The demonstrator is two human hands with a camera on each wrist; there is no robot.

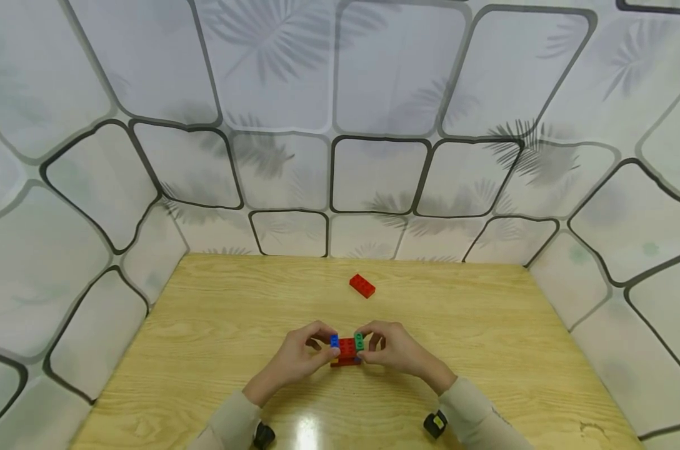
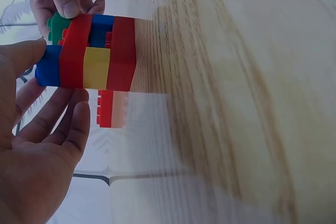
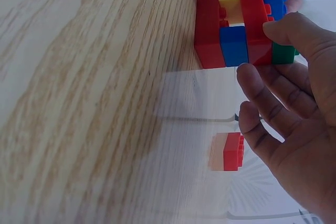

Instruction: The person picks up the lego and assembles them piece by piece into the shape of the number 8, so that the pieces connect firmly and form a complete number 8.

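A small stack of toy building bricks stands on the table between both hands. Its bottom is a red brick (image 2: 122,53), with a yellow brick (image 2: 97,68) and a blue brick (image 3: 233,45) set apart above it. Another red brick (image 1: 347,347) bridges those two. On top, a blue brick (image 1: 334,340) sits at the left end and a green brick (image 1: 359,341) at the right end. The left hand (image 1: 297,354) pinches the top blue brick between thumb and fingers. With thumb and fingertips, the right hand (image 1: 396,350) grips the green brick.
A loose red brick (image 1: 362,285) lies on the wooden table (image 1: 233,312) behind the stack. Patterned cloth walls (image 1: 385,175) enclose the table at the back and sides. A black wrist device (image 1: 435,424) hangs by the right sleeve.
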